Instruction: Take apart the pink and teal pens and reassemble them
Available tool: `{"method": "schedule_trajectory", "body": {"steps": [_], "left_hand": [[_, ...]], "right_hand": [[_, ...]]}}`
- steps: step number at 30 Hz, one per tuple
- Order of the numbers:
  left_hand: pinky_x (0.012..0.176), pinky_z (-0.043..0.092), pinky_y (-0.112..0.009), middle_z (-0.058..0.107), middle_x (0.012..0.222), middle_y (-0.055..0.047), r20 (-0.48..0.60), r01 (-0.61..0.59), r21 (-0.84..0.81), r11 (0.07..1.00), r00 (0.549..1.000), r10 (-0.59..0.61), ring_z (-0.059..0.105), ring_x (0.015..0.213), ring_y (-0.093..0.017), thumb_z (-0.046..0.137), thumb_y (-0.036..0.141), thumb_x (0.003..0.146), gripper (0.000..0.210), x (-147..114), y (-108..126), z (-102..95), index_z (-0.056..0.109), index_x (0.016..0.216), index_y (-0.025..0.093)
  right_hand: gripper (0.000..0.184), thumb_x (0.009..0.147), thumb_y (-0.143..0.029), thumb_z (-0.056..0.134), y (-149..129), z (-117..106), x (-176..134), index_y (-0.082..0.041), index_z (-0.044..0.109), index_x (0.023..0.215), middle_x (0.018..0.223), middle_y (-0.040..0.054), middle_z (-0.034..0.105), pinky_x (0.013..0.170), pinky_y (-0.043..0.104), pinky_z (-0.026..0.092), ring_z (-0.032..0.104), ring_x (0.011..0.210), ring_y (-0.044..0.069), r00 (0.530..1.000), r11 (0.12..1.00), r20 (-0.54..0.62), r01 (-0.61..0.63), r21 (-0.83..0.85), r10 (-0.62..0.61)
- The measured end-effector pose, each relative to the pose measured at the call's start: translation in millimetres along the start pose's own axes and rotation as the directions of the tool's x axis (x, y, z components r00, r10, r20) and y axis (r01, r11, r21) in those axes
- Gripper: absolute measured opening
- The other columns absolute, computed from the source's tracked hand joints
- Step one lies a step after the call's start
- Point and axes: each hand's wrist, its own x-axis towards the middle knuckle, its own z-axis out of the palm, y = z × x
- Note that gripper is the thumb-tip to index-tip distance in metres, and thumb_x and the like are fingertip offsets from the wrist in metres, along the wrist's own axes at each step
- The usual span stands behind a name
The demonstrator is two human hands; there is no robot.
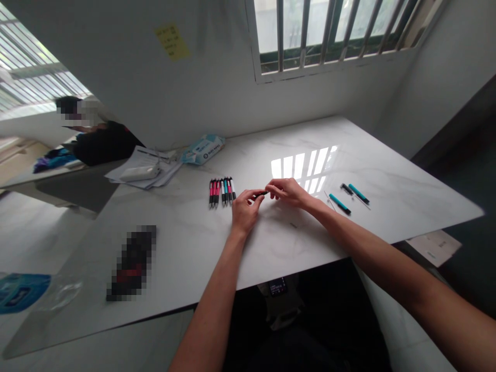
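My left hand [245,211] is closed in a pinch around a small dark pen part [261,195], held just above the table. The fingers of my right hand [289,191] close on its other end, partly hiding it. To the left of my hands lies a row of several pens [222,192] with pink, white and teal barrels and black grips. On the right, near my right forearm, are a teal pen barrel [339,203], a second teal barrel [358,193], a short black piece [346,189] and thin refills. A tiny thin piece [294,225] rests below my right hand.
The white marble-patterned table [186,243] carries papers [145,173] with a white box, a wipes pack [203,149] and a blurred dark object [132,263]. A blue package [23,292] is at far left. Another person [101,139] sits beyond the partition. A barred window [329,31] is above.
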Motion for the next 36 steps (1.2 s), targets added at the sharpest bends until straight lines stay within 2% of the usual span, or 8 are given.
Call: {"method": "schedule_trajectory", "body": {"steps": [2, 4, 7, 19, 26, 29, 32, 36], "left_hand": [[0.077, 0.057, -0.031, 0.082, 0.107, -0.004, 0.0, 0.012, 0.001, 1.0, 1.0, -0.012, 0.074, 0.09, -0.019, 0.074, 0.027, 0.094, 0.016, 0.1, 0.3, -0.1, 0.084, 0.106, 0.027], [0.077, 0.057, -0.031, 0.082, 0.106, -0.004, 0.005, 0.005, 0.002, 1.0, 1.0, -0.005, 0.074, 0.09, -0.019, 0.074, 0.027, 0.093, 0.016, 0.0, 0.0, 0.1, 0.084, 0.106, 0.027], [0.077, 0.057, -0.031, 0.082, 0.105, -0.003, 0.009, -0.007, 0.008, 1.0, 1.0, 0.007, 0.073, 0.09, -0.019, 0.075, 0.025, 0.092, 0.016, -0.4, -0.6, 0.4, 0.084, 0.105, 0.028], [0.077, 0.056, -0.032, 0.081, 0.105, -0.004, 0.007, -0.026, -0.001, 1.0, 1.0, 0.026, 0.072, 0.09, -0.019, 0.074, 0.027, 0.093, 0.015, -0.1, 1.5, -0.8, 0.083, 0.105, 0.027], [0.076, 0.055, -0.031, 0.08, 0.106, -0.004, -0.009, -0.028, 0.008, 1.0, 1.0, 0.028, 0.072, 0.09, -0.019, 0.074, 0.024, 0.091, 0.015, 0.8, 2.0, -1.5, 0.082, 0.104, 0.027], [0.075, 0.054, -0.03, 0.079, 0.103, -0.003, -0.056, 0.009, 0.033, 0.999, 0.998, -0.008, 0.071, 0.086, -0.018, 0.074, 0.022, 0.09, 0.015, 1.8, -0.4, -1.5, 0.079, 0.103, 0.026], [0.074, 0.054, -0.029, 0.075, 0.098, -0.002, -0.106, 0.012, 0.074, 0.997, 0.994, -0.004, 0.069, 0.084, -0.017, 0.071, 0.015, 0.087, 0.014, 2.3, -2.6, -1.8, 0.075, 0.097, 0.025], [0.075, 0.054, -0.029, 0.074, 0.097, -0.003, -0.111, -0.024, 0.091, 0.996, 0.993, 0.034, 0.068, 0.085, -0.017, 0.068, 0.009, 0.085, 0.018, 2.0, -2.6, -2.2, 0.075, 0.093, 0.023]], "right_hand": [[0.031, 0.097, -0.049, 0.068, 1.3, -1.8, 0.3, -0.019, 0.075, 0.104, 0.09, 0.0046, 0.079, 0.071, 0.025, 0.05, 0.071, 0.077, 0.016, 0.998, 0.998, -0.023, 0.058, 0.008, -0.058], [0.026, 0.097, -0.044, 0.068, 3.1, -2.7, 0.9, -0.019, 0.075, 0.096, 0.087, 0.0042, 0.078, 0.071, 0.025, 0.048, 0.069, 0.077, 0.016, 0.997, 0.997, -0.028, 0.071, -0.039, -0.072], [0.035, 0.102, -0.044, 0.059, 4.5, -2.1, 1.4, -0.019, 0.074, 0.082, 0.073, 0.0019, 0.073, 0.068, 0.025, 0.043, 0.062, 0.067, 0.014, 1.0, 0.994, 0.001, 0.029, -0.103, -0.029], [0.039, 0.1, -0.05, 0.06, -0.9, -3.8, 0.7, -0.018, 0.077, 0.088, 0.073, 0.0012, 0.074, 0.064, 0.024, 0.039, 0.059, 0.064, 0.012, 0.998, 0.996, 0.059, 0.007, -0.087, -0.002], [0.055, 0.105, -0.059, 0.052, -3.8, -5.9, 0.4, -0.018, 0.076, 0.078, 0.065, 0.0005, 0.07, 0.064, 0.026, 0.041, 0.058, 0.059, 0.012, 0.993, 0.997, 0.099, -0.054, -0.059, 0.06], [0.043, 0.104, -0.052, 0.061, -13.9, -13.4, -4.4, -0.019, 0.077, 0.082, 0.069, 0.0028, 0.073, 0.064, 0.028, 0.04, 0.06, 0.061, 0.014, 0.994, 0.972, 0.054, -0.083, -0.222, 0.097], [0.021, 0.088, -0.04, 0.085, -32.0, -16.7, -24.0, -0.021, 0.079, 0.081, 0.075, 0.0059, 0.075, 0.062, 0.032, 0.038, 0.061, 0.064, 0.017, 0.991, 0.895, 0.066, -0.078, -0.439, 0.119], [0.015, 0.084, -0.037, 0.089, -57.7, -6.2, -72.8, -0.025, 0.083, 0.092, 0.084, 0.0063, 0.079, 0.065, 0.035, 0.044, 0.069, 0.072, 0.022, 0.985, 0.892, 0.133, -0.038, -0.451, 0.11]]}}
